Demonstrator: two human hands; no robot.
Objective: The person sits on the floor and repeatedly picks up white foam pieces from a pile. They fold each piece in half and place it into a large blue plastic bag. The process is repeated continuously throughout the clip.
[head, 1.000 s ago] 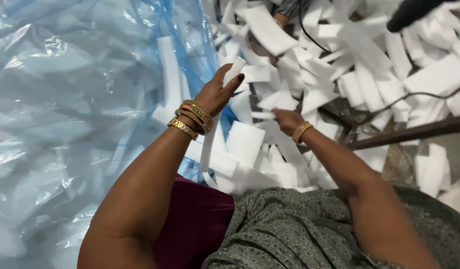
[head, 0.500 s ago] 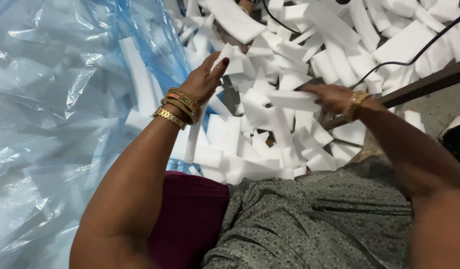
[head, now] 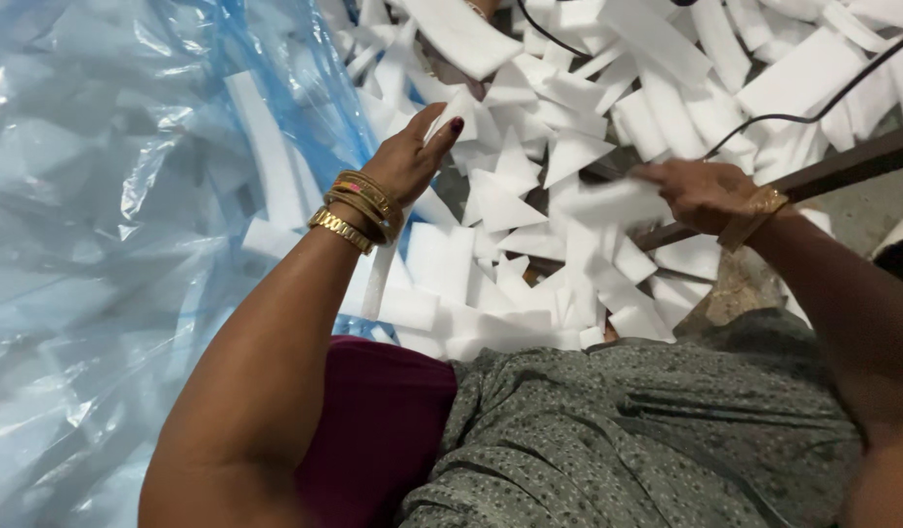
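My left hand (head: pixel 412 156), with gold bangles on the wrist, reaches into a pile of white foam offcuts (head: pixel 530 244) and pinches one white foam piece (head: pixel 458 106) between thumb and fingers. My right hand (head: pixel 701 194) is closed around a flat white foam strip (head: pixel 608 200), blurred by motion, held just above the pile. Both hands are over the heap, about a forearm's length apart.
A large clear blue plastic bag (head: pixel 109 225) with foam strips inside fills the left side. A dark metal bar (head: pixel 842 171) and a black cable (head: pixel 823 108) cross the pile at the right. My grey patterned garment (head: pixel 627 430) and maroon cloth (head: pixel 383 430) lie below.
The view has shifted. My right hand has lifted from the pile, grabbed a foam strip and swung right. My left hand stays raised with a foam piece.
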